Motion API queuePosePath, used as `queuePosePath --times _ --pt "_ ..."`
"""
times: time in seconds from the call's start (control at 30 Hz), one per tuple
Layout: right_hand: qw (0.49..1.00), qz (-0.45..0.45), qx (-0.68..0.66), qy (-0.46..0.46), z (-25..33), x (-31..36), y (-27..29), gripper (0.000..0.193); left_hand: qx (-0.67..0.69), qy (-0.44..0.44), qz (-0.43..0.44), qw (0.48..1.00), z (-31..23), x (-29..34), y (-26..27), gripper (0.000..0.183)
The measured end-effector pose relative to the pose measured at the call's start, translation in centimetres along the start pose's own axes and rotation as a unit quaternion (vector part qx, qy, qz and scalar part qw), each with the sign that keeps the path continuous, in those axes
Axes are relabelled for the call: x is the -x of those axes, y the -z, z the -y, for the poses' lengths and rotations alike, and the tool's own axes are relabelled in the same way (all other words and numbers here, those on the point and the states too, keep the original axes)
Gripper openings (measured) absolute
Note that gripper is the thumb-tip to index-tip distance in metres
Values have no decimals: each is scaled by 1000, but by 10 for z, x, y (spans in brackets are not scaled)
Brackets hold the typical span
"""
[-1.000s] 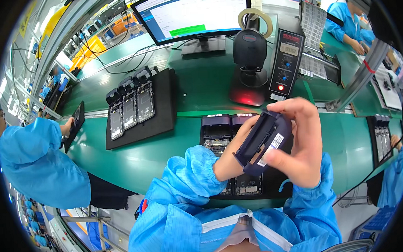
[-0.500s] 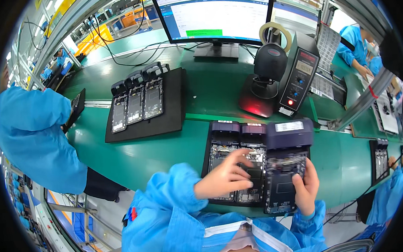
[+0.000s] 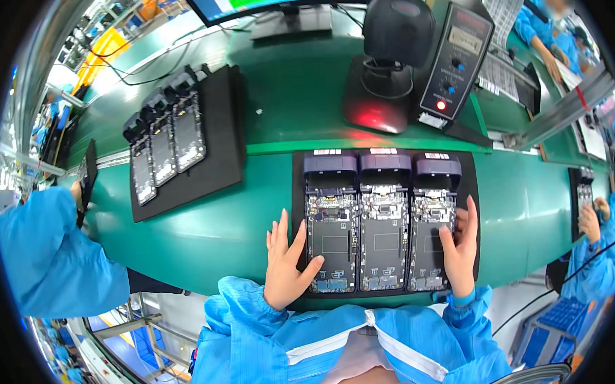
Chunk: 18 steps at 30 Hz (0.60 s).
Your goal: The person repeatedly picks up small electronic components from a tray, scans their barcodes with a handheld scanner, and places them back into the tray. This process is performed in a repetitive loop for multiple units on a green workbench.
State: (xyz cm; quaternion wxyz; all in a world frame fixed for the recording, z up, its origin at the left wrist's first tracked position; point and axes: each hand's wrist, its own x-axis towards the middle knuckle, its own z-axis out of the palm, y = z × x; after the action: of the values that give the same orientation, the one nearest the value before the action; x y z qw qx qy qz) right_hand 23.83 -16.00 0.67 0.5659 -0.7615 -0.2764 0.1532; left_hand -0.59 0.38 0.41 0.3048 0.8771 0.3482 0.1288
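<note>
Three handheld devices lie side by side on a black mat (image 3: pixel 467 186), their circuit boards exposed and dark purple head pieces at the far end. My left hand (image 3: pixel 286 264) is open at the left device (image 3: pixel 333 245), fingers spread and thumb over its lower left edge. Between the outer two lies the middle device (image 3: pixel 384 243), which neither hand touches. My right hand (image 3: pixel 462 254) grips the right device (image 3: pixel 428 255) by its right edge, thumb on top and fingers along the side.
A second black mat (image 3: pixel 221 141) at the left holds three similar boards (image 3: pixel 164 153). Behind my mat stand a black scanner on a stand (image 3: pixel 397 36) and a control box with knobs (image 3: pixel 455 65). A monitor (image 3: pixel 274 3) is at the back. Co-workers' blue sleeves (image 3: pixel 49 248) show on both sides.
The right device has come down from a raised, blurred position to lie flat in line with the others. My left hand has moved left off the middle device. The view has shifted downward.
</note>
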Motion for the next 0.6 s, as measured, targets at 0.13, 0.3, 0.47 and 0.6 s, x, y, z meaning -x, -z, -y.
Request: queuePosePath --times 0.13,0.3,0.47,0.6 --pt "995 48 84 -5 12 -6 9 71 14 -4 23 1000 -6 -5 -2 63" --pt "998 35 6 -56 13 -19 18 62 25 -21 13 999 -5 -9 -4 64" --pt "998 -7 69 4 -5 -30 20 47 49 6 7 999 -7 -10 -4 61" --pt "999 -35 34 -10 -11 -33 16 38 58 11 8 998 -3 -11 -6 61"
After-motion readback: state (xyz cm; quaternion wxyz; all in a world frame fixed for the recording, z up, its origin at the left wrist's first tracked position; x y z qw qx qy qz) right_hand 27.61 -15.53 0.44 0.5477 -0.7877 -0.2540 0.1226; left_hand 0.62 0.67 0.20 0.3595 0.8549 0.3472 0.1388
